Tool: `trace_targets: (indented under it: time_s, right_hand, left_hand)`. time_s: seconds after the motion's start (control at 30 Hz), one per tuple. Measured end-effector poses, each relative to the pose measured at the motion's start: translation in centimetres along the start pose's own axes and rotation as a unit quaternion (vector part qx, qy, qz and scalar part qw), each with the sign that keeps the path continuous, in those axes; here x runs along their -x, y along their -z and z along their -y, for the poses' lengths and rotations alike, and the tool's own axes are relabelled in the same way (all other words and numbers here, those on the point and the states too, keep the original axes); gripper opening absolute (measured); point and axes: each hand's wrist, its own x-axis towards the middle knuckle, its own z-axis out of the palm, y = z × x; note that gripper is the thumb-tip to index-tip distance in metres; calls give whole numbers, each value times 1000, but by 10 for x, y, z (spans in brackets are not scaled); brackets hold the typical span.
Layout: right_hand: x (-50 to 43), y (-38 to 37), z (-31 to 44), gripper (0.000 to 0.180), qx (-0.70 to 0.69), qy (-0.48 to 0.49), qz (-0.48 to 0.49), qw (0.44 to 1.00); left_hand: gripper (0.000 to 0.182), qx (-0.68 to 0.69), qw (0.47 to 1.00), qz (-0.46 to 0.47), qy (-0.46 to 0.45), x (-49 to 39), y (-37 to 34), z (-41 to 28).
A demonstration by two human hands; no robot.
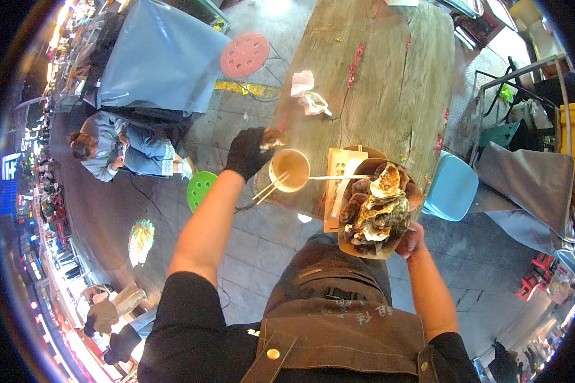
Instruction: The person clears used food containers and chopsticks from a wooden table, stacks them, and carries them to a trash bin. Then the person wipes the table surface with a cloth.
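My left hand (248,154), in a black glove, is over the table's left edge. Its fingers grip a small, blurred brown-and-white item (272,138), perhaps a shell or a used tissue. Just beside it stands a paper cup (290,171) with a pair of wooden chopsticks (272,187) across its near rim. My bare right hand (410,238) holds the near right side of a brown paper container (359,251), heaped with oyster shells (383,206). A pale stick (335,177) spans from the cup to the container. Under the container's left side is a paper packet (333,186) bearing writing.
Crumpled tissues (309,93) lie on the wooden table (378,95). A blue stool (453,186) stands to its right; green (200,191) and red (244,55) stools are on the left. A person (124,146) sits farther left, near a covered table (158,62).
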Motion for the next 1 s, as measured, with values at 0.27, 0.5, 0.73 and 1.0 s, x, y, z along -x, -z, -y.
trace_targets:
  time_s: [0.27,0.5,0.73,1.0]
  right_hand:
    - [-3,12,5,65,-7,-25,-13,1000]
    - [-2,6,11,61,13,-2,-11,1000]
    - [0,2,13,60,-2,-13,24,1000]
    - [1,-1,15,56,7,-16,9,1000]
  left_hand:
    - [57,70,996,41,44,35,-6,-35]
    - [27,136,965,141,176,44,-32,-5]
    - [24,57,985,84,140,59,-14,17]
    - [6,-52,999,0,-7,86,93,-7]
